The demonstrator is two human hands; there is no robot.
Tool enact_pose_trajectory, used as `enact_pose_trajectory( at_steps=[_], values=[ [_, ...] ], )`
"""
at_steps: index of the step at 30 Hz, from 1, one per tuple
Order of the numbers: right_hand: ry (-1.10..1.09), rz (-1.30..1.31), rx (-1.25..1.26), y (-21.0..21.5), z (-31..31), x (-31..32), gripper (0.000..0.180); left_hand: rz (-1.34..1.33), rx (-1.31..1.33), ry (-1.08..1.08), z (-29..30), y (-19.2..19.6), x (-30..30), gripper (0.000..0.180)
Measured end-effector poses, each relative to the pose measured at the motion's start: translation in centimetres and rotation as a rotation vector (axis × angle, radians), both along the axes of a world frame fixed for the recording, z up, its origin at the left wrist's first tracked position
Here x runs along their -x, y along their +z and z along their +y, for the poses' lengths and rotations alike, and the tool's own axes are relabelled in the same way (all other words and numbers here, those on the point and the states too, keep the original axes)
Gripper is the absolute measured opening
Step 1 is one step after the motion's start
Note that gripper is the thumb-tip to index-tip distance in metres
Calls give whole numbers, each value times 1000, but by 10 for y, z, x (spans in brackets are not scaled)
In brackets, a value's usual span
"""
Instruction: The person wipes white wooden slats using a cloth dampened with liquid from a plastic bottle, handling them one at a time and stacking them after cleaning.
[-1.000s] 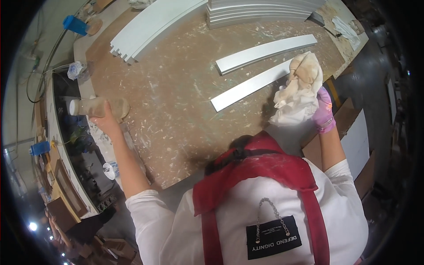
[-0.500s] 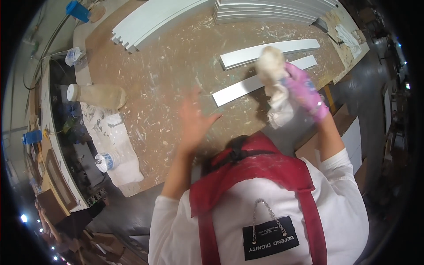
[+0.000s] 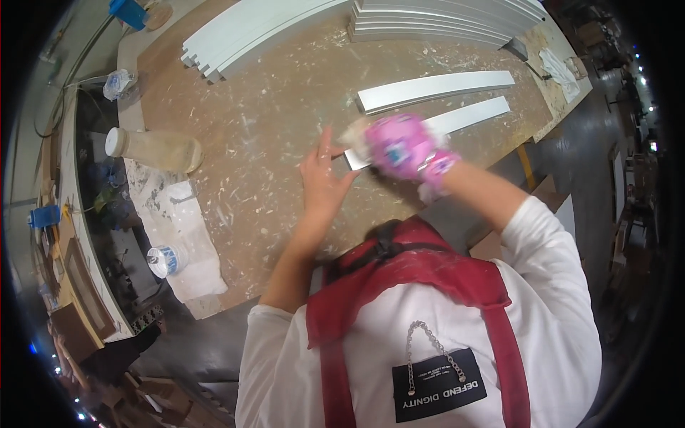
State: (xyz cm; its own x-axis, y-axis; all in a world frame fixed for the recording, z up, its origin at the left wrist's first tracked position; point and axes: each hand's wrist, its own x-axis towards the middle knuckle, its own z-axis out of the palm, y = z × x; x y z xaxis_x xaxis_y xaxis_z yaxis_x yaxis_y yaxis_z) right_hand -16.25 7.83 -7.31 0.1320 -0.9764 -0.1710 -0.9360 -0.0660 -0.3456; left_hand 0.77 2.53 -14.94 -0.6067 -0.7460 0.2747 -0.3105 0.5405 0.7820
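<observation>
A narrow white board (image 3: 471, 115) lies slanted on the worktable. My bare left hand (image 3: 322, 178) is at its left end, thumb and fingers on either side of that end, pinching it. My right hand (image 3: 403, 148), in a pink glove, presses a whitish rag (image 3: 355, 135) onto the board near the same end. The glove hides the middle of the board and much of the rag. Just beyond it lies a second white board (image 3: 435, 90), touched by neither hand.
Stacked white boards (image 3: 442, 25) and a fanned row of long white boards (image 3: 257, 32) fill the table's far side. A capped bottle of cloudy liquid (image 3: 153, 150) lies at the left, near a white tub (image 3: 166, 261) on a paint-stained cloth (image 3: 196, 267). The worktable (image 3: 250, 171) is speckled with paint.
My right hand has swung left and down with the rag, from above the board's middle to its left end. My left hand has moved slightly right and closed on that end.
</observation>
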Motion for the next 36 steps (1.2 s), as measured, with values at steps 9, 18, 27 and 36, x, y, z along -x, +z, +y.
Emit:
enact_pose_trajectory(
  at_steps=[9, 18, 27, 36],
  values=[
    [-72, 249, -148, 31, -5, -6, 14, -49, 117, -39, 3, 5, -8, 93],
    [94, 331, -136, 26, -3, -10, 22, -64, 23, -127, 5, 2, -8, 94],
    [-644, 108, -34, -29, 90, 123, 23, -91, 45, -115, 8, 5, -29, 91],
    [-342, -161, 24, -33, 74, 48, 27, -133, 43, -68, 7, -9, -36, 86]
  ],
)
